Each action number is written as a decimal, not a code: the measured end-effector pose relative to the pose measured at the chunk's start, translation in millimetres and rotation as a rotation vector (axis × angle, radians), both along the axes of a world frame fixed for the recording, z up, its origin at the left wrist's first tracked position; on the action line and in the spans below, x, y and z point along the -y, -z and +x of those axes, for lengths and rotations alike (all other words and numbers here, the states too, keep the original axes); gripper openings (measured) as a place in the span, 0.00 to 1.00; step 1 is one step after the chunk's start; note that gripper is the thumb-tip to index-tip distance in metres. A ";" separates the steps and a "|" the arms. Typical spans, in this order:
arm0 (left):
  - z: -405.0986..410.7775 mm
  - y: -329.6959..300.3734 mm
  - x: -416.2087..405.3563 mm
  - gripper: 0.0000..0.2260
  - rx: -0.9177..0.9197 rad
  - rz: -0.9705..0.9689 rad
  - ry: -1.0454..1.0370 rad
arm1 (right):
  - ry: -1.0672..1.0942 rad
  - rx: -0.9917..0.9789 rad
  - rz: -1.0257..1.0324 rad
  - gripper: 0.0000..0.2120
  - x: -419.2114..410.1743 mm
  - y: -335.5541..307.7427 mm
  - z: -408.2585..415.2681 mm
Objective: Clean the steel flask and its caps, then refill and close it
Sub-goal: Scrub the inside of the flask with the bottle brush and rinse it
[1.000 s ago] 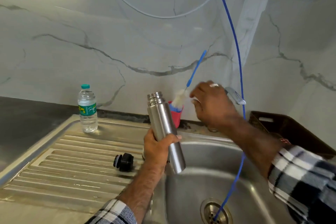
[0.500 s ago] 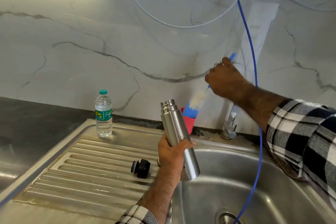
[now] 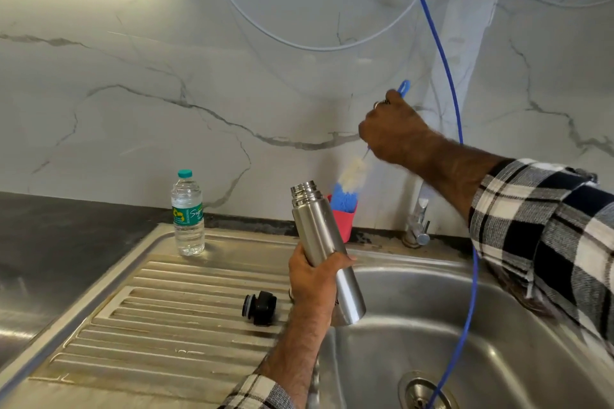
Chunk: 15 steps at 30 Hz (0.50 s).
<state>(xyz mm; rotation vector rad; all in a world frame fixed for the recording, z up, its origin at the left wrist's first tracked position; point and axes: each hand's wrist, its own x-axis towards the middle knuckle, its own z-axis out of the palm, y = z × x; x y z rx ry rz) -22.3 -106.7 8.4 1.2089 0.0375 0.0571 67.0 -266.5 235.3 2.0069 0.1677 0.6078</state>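
Observation:
My left hand [image 3: 314, 279] grips the open steel flask [image 3: 324, 242] around its middle, tilted with its mouth up, over the left edge of the sink basin [image 3: 432, 325]. My right hand [image 3: 395, 129] holds the blue handle of a bottle brush [image 3: 354, 176], raised above a red cup [image 3: 345, 219] at the wall. The brush's white and blue bristles still sit at the cup's mouth. A black inner cap [image 3: 259, 307] lies on its side on the ribbed drainboard [image 3: 166, 325], left of the flask.
A small water bottle [image 3: 187, 212] with a teal cap stands at the drainboard's back. A tap [image 3: 417, 226] stands behind the basin. A blue hose [image 3: 465, 276] hangs from above into the drain [image 3: 422, 392]. Dark countertop lies at far left.
My right hand took the brush handle and lifted it up out of the red cup. The flask in my left hand stayed roughly where it was.

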 end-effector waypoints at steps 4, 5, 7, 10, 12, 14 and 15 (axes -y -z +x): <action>0.1 0.6 -0.2 0.29 -0.008 0.016 -0.014 | 0.013 0.025 0.017 0.05 9.5 -24.8 -13.2; -0.4 0.8 0.0 0.30 -0.009 0.021 -0.015 | 0.016 0.035 0.017 0.04 12.2 -28.8 -17.0; -1.6 0.8 0.2 0.30 -0.007 0.031 -0.013 | 0.019 0.052 0.019 0.03 17.1 -34.0 -23.9; -3.8 -0.7 -0.7 0.28 0.005 0.030 -0.017 | 0.009 0.051 0.047 0.02 20.1 -39.0 -33.5; -4.9 -1.2 -1.3 0.28 0.013 0.031 -0.023 | 0.004 0.059 0.050 0.03 21.1 -40.6 -40.2; -6.2 -2.0 -1.6 0.28 0.021 0.034 -0.019 | 0.000 0.072 0.050 0.03 22.2 -41.0 -46.0; -6.6 -2.5 -1.2 0.30 0.028 0.034 -0.014 | 0.004 0.077 0.049 0.03 22.9 -41.1 -48.9</action>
